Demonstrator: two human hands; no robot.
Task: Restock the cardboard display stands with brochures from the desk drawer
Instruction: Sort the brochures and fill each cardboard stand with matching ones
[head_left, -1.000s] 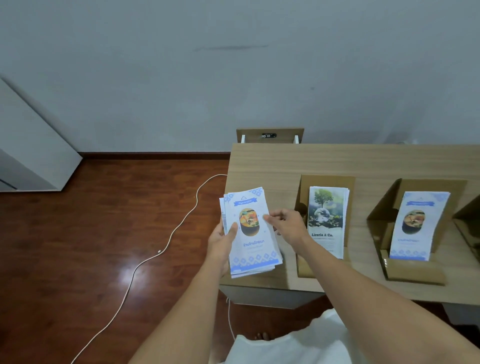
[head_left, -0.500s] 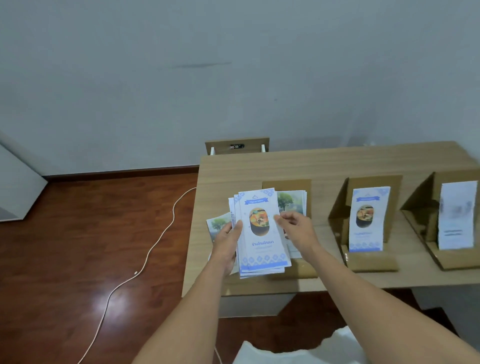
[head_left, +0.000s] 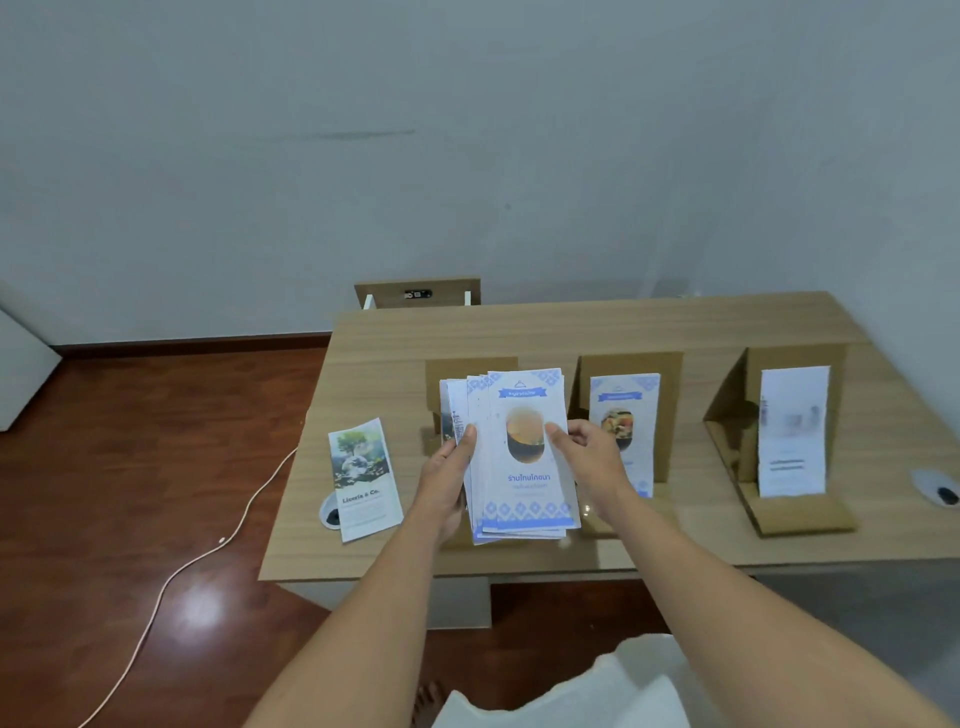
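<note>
Brochures (head_left: 524, 457), fanned stack: pinched at both edges by left hand (head_left: 447, 480) and right hand (head_left: 589, 460), likely for peeling off top copy toward middle stand (head_left: 631, 415).

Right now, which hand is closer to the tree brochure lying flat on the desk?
Left. The left hand grips the blue brochure stack's left edge, just right of the tree brochure; the right hand pinches the stack's far side.

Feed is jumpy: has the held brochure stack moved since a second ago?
Yes. The brochure stack has shifted right: it was left of the leftmost cardboard stand; now it covers that stand.
</note>
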